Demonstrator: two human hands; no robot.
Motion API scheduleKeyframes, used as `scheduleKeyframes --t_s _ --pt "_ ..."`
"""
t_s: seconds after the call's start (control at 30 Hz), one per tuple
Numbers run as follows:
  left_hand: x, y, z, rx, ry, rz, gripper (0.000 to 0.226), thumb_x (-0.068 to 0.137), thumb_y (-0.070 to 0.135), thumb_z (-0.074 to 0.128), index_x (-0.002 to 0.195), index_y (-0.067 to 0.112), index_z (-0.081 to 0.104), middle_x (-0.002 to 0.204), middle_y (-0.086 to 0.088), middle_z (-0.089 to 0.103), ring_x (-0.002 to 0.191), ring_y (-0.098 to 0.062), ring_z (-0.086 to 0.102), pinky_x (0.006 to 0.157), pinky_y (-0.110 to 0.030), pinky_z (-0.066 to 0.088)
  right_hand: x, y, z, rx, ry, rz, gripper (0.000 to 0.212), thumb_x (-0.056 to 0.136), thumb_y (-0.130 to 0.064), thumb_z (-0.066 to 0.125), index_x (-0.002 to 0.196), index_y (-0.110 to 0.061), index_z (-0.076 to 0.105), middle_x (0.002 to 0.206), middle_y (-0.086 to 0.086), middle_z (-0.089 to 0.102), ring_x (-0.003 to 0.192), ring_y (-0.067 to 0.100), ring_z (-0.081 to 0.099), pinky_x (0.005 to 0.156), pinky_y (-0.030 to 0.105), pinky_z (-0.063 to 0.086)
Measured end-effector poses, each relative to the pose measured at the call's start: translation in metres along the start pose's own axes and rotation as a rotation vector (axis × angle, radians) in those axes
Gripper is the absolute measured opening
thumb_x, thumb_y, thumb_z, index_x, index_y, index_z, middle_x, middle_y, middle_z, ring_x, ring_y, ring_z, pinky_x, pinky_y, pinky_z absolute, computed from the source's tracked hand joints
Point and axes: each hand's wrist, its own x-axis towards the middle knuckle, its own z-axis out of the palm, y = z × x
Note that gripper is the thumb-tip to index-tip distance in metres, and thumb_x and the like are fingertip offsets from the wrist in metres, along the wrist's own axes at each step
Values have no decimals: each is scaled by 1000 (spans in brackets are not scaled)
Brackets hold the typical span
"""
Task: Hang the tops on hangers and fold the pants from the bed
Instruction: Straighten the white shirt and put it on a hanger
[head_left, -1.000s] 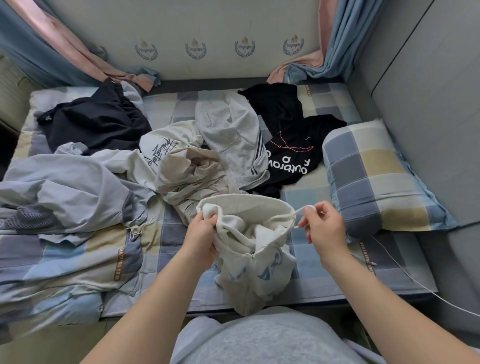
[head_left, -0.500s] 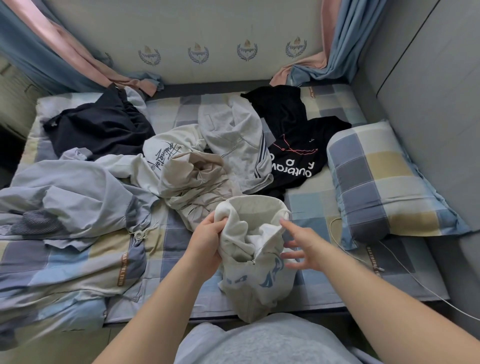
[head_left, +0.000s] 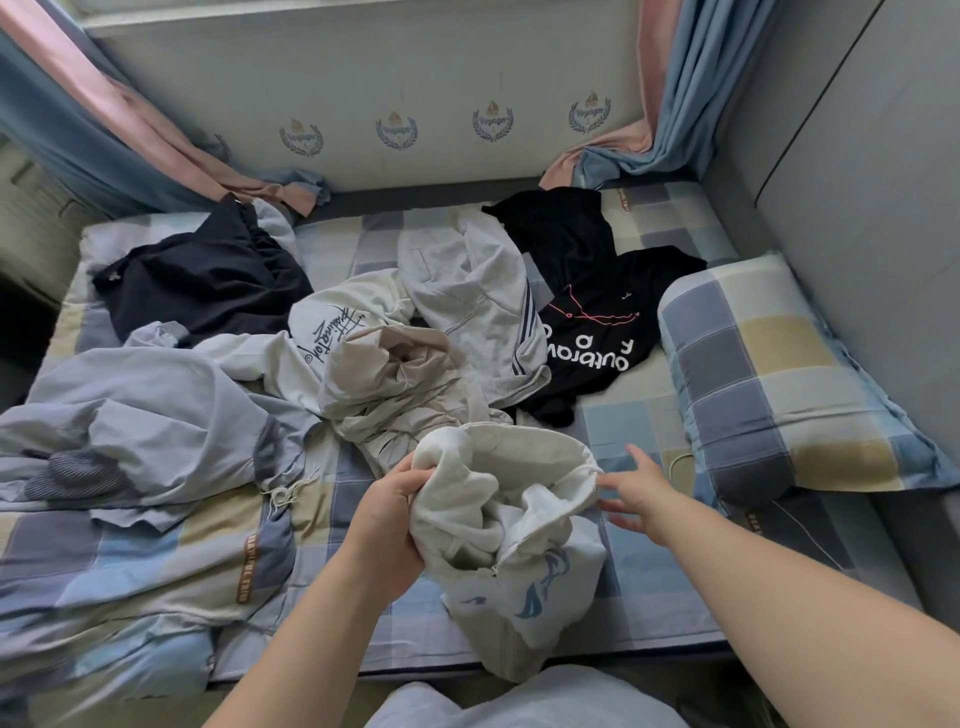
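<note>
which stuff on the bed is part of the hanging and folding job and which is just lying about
Part of the job:
- white zip hoodie, gripped by the left hand; right hand open beside it
- black printed t-shirt
- light grey striped garment
- beige garment
- dark navy garment

Just lying about:
- checked pillow
- blue quilt
- white cable
- curtains
</note>
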Motion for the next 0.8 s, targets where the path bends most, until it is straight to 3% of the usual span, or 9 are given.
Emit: scheduleKeyframes --t_s 0.07,0.13,0.27,0.37,0.43,0.5,0.63,0.73,0.8 --pt "1 0 -1 -18 1 -9 24 77 7 59 89 13 79 88 -16 70 78 -30 68 72 -38 56 0 2 0 -127 -53 0 37 92 -3 64 128 -12 60 79 4 68 63 17 65 62 28 51" --pt "3 0 -3 -48 20 -8 19 76 7 62 86 13 76 88 -16 67 80 -30 66 76 -41 53 -2 5 6 -178 -58 -16 11 91 1 62 101 -3 66 68 8 61 55 16 53 57 24 46" --pt "11 0 -5 -91 118 -4 25 76 5 62 100 9 70 92 -21 66 84 -35 64 79 -45 52 -3 -3 20 -122 -64 -93 18 89 2 53 73 -7 56 69 11 48 64 22 44 67 35 45" --pt "14 0 -5 -119 135 -11 24 77 5 60 100 8 69 93 -22 65 84 -37 63 79 -47 52 -1 -10 23 -227 -34 -196 4 94 -9 55 93 -11 59 95 9 57 86 22 52 76 37 50" --pt "13 0 -7 -131 119 -20 20 75 6 62 91 11 73 89 -20 65 81 -35 64 76 -45 53 0 -8 21 -326 -51 -240 24 95 -13 62 116 -16 51 110 5 51 99 21 50 77 34 46" --pt "11 -1 -11 -136 96 -30 18 74 7 64 88 12 74 89 -19 65 81 -35 64 75 -44 53 -1 -6 21 -304 -134 -166 36 95 -15 66 123 -25 45 116 5 51 103 23 52 79 35 45" --pt "8 -5 -20 -142 82 -48 18 81 6 61 93 11 72 94 -21 65 86 -36 64 78 -45 52 -2 3 27 -340 -204 -160 8 94 -8 64 101 -11 67 83 8 61 65 17 50 58 25 41" --pt "6 -9 -25 -155 132 -42 22 81 6 59 98 10 73 95 -20 66 85 -35 66 78 -45 53 -8 9 33 -370 -166 -233 14 96 -3 57 83 -4 64 69 7 58 59 16 50 57 26 42" --pt "6 -10 -28 -167 174 -38 37 80 7 59 116 7 68 100 -21 66 88 -36 66 80 -46 53 -13 8 36 -181 -170 -240 19 100 -5 54 82 -5 59 67 8 55 58 17 50 60 28 44"
